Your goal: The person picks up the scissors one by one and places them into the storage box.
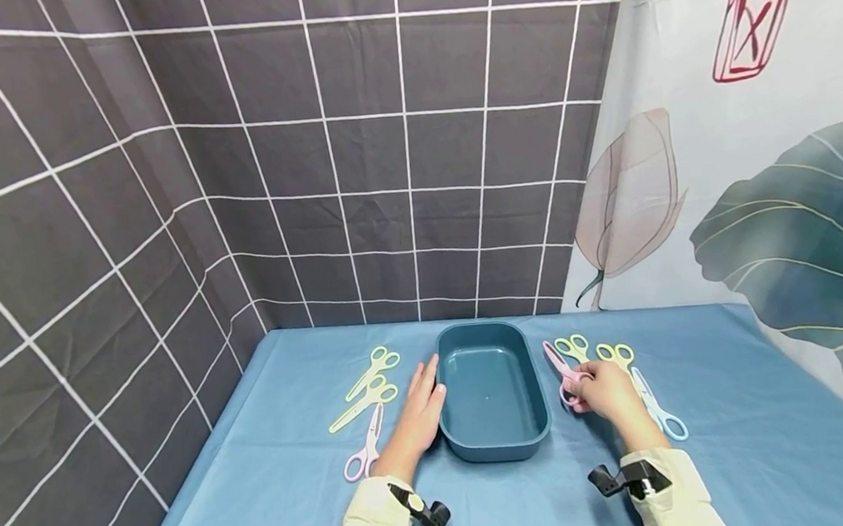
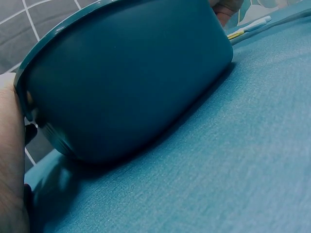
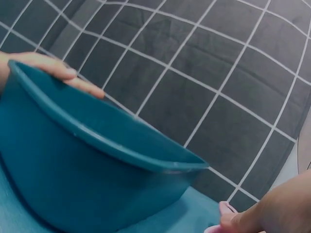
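Note:
A deep teal rectangular bin (image 1: 500, 452) stands on the blue cloth in the head view. My left hand (image 1: 421, 409) rests against its left side, fingers extended along the rim. To the bin's right, my right hand (image 1: 608, 393) pinches pink scissors (image 1: 553, 357) near the handle loops, with the blades pointing away from me. Only the tip of a pink part (image 3: 226, 208) shows beside the fingers in the right wrist view. The bin wall (image 2: 126, 82) fills much of the left wrist view, with part of the left hand (image 2: 10, 160) at its edge.
Left of the bin lie two yellow-green scissors (image 1: 352, 413) and pink-white scissors (image 1: 374, 427). Around the right hand are two more yellow-green scissors, partly hidden, and light blue scissors (image 1: 647, 394). A dark grid-patterned curtain (image 1: 366, 151) hangs behind the table.

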Demonstrator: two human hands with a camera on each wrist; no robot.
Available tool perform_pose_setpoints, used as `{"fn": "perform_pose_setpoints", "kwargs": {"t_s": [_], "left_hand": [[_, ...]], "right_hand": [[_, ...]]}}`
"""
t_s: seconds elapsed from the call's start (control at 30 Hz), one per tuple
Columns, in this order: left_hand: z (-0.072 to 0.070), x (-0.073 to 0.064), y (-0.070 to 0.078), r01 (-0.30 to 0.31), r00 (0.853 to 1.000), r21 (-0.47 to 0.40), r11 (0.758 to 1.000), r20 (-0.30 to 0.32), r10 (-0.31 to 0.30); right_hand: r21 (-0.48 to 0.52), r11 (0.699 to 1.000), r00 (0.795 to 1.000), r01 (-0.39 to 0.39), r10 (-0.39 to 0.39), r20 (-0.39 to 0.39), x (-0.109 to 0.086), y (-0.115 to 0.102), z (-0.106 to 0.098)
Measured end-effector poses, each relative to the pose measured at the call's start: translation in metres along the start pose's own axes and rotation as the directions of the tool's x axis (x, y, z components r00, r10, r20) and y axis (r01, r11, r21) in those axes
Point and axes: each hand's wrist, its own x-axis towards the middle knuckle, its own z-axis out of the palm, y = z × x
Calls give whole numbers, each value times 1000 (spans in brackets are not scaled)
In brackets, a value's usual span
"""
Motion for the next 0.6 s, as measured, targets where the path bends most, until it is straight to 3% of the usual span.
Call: {"fn": "perform_pose_setpoints", "kwargs": {"t_s": [0.17,0.4,0.6], "left_hand": [[-1,0,1,-2,1000,-3,1000,2,2],[-2,0,1,-5,1000,-3,1000,0,5],[-2,0,1,-7,1000,-1,1000,3,7]], "right_hand": [[107,994,1000,29,-29,-2,-1,-8,1],[134,985,993,110,-102,-63,-5,-24,9],[226,964,989,140,-127,-70,-6,-36,15]]}}
